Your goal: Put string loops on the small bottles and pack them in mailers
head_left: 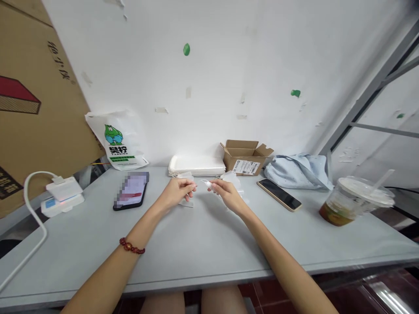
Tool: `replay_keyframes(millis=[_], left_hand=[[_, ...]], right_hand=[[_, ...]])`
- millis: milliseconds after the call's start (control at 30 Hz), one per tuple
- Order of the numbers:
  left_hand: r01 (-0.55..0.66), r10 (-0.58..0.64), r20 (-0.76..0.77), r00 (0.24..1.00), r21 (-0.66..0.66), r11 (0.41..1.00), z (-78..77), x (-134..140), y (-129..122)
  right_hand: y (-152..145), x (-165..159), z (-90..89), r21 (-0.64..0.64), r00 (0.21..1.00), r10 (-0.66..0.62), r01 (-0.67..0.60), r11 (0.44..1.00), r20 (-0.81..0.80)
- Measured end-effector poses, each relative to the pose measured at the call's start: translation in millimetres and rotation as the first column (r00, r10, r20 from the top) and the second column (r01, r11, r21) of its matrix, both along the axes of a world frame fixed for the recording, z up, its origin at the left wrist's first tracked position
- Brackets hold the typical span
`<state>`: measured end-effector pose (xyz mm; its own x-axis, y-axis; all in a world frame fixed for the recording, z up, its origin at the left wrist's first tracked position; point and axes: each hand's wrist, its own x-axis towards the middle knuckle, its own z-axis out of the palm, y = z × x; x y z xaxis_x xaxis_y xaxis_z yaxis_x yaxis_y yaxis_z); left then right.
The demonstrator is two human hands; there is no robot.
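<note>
Gray surface (196,248), white wall (216,65) behind. Right hand (230,195) grip pinches a tiny white piece (208,184), thin loop at its tip, over mid-surface, near but apart from the left hand (175,192). Left grip: fingertips together; can't tell if anything's between. Risk: piece slips, being small and only fingertip-held; plastic (233,178) behind could hide it. Counts: one piece, two hands, two phones (278,195), one box (245,166), one stack (196,165), one cup (340,209), one big carton (49,117).
</note>
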<state>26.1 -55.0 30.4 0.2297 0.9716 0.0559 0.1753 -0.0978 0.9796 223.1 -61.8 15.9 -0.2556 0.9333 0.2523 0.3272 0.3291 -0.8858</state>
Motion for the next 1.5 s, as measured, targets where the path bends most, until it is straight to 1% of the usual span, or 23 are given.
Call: replay_keyframes(millis=[167, 233, 367, 500, 667, 867, 1033, 1167, 1500], left_hand=[[-0.021, 0.026, 0.114, 0.993, -0.047, 0.999, 0.6, -3, 0], [-0.019, 0.027, 0.136, 0.99, -0.062, 0.998, 1.0, -3, -1], [-0.01, 0.02, 0.119, 0.993, -0.081, 0.997, 1.1, 0, -2], [0.007, 0.002, 0.076, 0.997, -0.124, 0.992, -0.3, 0, -2], [0.027, -0.013, 0.097, 0.995, -0.143, 0.989, -4.5, -1, 1], [0.042, -0.031, 0.095, 0.995, -0.123, 0.991, -6.8, -2, 1], [0.034, -0.029, 0.061, 0.998, -0.091, 0.995, -11.7, 1, 1], [0.021, -0.019, 0.032, 0.999, -0.071, 0.997, -14.7, 4, 0], [0.041, -0.04, -0.056, 0.998, 0.013, 0.999, -7.0, 9, -7]], right_hand=[[-1, -1, -2.2, 0.017, 0.999, 0.01, -0.011, 1.0, 0.039], [-2, -3, -2.2, 0.018, 0.999, 0.023, -0.023, 1.0, 0.032], [-3, -5, -1.7, 0.007, 0.999, 0.045, -0.045, 0.999, 0.019], [-3, -6, -2.1, 0.028, 0.998, 0.051, -0.052, 0.998, 0.034], [-2, -6, -2.8, 0.03, 0.997, 0.063, -0.065, 0.997, 0.042], [-4, -6, -2.3, 0.034, 0.996, 0.059, -0.061, 0.998, 0.06], [-5, -7, -3.1, 0.074, 0.99, 0.041, -0.051, 0.996, 0.132], [-6, -7, -2.7, 0.061, 0.985, 0.05, -0.06, 0.996, 0.164], [-6, -1, -2.0, 0.007, 0.979, 0.115, -0.118, 0.993, 0.168]])
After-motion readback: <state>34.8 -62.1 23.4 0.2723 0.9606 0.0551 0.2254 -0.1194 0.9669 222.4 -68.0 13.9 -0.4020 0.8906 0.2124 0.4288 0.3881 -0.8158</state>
